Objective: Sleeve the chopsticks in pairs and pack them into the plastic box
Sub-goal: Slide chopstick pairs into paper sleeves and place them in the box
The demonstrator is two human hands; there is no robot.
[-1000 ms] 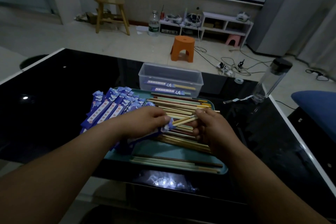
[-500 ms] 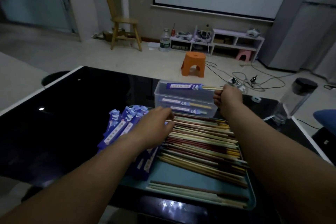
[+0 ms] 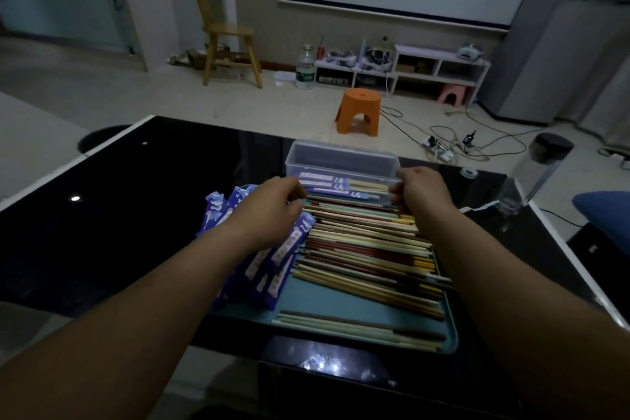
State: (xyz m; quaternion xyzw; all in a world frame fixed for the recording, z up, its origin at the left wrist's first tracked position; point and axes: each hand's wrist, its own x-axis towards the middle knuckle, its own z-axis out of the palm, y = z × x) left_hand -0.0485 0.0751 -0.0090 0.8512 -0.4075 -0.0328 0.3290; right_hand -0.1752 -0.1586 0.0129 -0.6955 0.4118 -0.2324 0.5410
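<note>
Your left hand (image 3: pixel 272 206) and right hand (image 3: pixel 421 193) hover apart, fingers curled; grip unclear.
3 sleeved pairs (image 3: pixel 335 182) lie in the plastic box (image 3: pixel 341 158); your right forearm crosses the loose chopsticks (image 3: pixel 368 249) and could sweep them off the tray (image 3: pixel 324 300).

legible text: none | paper sleeves (image 3: pixel 285 249): print blurred | bottle label (image 3: pixel 304 76): unreadable

Before me, a glossy black glass table with a white rim (image 3: pixel 136 215) fills the middle of the frame. On it lie a teal rectangular plastic tray (image 3: pixel 327 300) at lower centre, a clear rectangular plastic box (image 3: pixel 341 150) just above, and a clear black-lidded bottle (image 3: pixel 538 174) at right.
</note>
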